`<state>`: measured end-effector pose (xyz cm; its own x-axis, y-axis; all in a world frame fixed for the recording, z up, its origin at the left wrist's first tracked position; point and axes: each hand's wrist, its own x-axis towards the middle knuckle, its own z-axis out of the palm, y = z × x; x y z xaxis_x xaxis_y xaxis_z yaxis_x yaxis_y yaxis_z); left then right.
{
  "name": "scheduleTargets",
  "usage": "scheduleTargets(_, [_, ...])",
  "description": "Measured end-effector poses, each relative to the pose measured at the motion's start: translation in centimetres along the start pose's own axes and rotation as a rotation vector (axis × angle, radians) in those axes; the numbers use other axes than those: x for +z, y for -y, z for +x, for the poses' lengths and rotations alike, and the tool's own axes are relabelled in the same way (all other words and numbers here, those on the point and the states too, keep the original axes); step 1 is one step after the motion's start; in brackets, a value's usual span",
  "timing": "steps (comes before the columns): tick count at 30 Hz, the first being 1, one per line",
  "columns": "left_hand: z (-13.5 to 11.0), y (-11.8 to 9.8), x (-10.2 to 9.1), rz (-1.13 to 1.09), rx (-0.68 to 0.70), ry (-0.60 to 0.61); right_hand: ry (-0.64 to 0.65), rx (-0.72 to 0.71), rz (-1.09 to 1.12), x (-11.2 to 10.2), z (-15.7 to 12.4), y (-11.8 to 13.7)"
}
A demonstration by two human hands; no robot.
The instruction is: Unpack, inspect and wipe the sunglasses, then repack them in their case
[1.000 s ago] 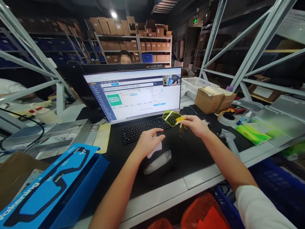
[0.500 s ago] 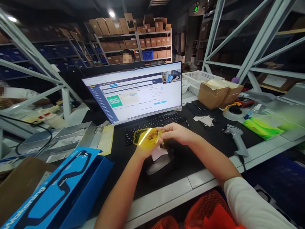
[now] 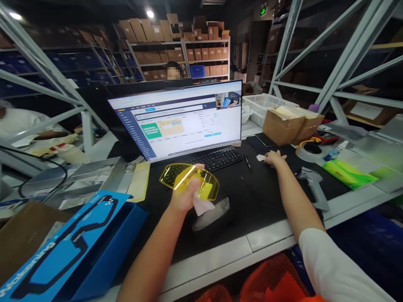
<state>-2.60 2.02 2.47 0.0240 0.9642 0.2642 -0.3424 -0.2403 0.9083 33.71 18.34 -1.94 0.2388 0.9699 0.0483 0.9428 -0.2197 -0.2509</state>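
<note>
My left hand (image 3: 184,193) is closed around a yellow tinted eyewear lens (image 3: 171,176), held above the black mat in front of the keyboard. A piece of white tissue (image 3: 203,206) hangs from the same hand, below the lens. Under it, a greyish see-through lens (image 3: 211,214) lies on the mat. My right hand (image 3: 274,158) is stretched out to the right side of the mat, its fingers on a crumpled white cloth (image 3: 260,157); most of the cloth is hidden by the hand.
A monitor (image 3: 189,119) and keyboard (image 3: 220,158) stand ahead. On the right are a barcode scanner (image 3: 311,184), a tape roll (image 3: 310,150), a green packet (image 3: 349,173) and cardboard boxes (image 3: 280,126). A blue box (image 3: 103,243) sits left. A person (image 3: 173,73) is behind the monitor.
My right hand has left the yellow lens and moved right onto the crumpled white cloth. My left hand keeps the lens, which now shows more fully, with the tissue below.
</note>
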Motion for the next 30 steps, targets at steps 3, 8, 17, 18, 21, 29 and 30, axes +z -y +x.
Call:
scheduleTargets(3, [-0.8,-0.6,0.2,-0.080,-0.030,0.021,0.053,0.067,-0.015,2.1,1.5,-0.5])
scheduleTargets(8, [-0.8,-1.2,0.0,-0.169,-0.042,0.034,0.076,0.218,-0.020,3.5,4.1,-1.0])
scheduleTargets(17, [-0.4,-1.9,1.2,-0.223,-0.063,-0.035,-0.284,-0.050,0.423,-2.9,-0.4,4.2])
scheduleTargets(18, [-0.4,-1.8,1.3,-0.242,-0.086,-0.037,-0.250,-0.109,0.544,-3.6,-2.0,5.6])
scheduleTargets(21, [-0.5,-0.7,1.5,-0.254,-0.120,-0.022,-0.019,-0.241,1.067,-5.1,-7.7,9.8])
scheduleTargets(29, [0.0,2.0,0.9,-0.004,-0.003,0.072,0.773,-0.559,1.536,-5.8,-17.7,13.9])
scheduleTargets(30, [0.0,2.0,0.8,0.000,0.000,0.070,0.825,-0.541,1.561,-5.9,-17.8,13.8])
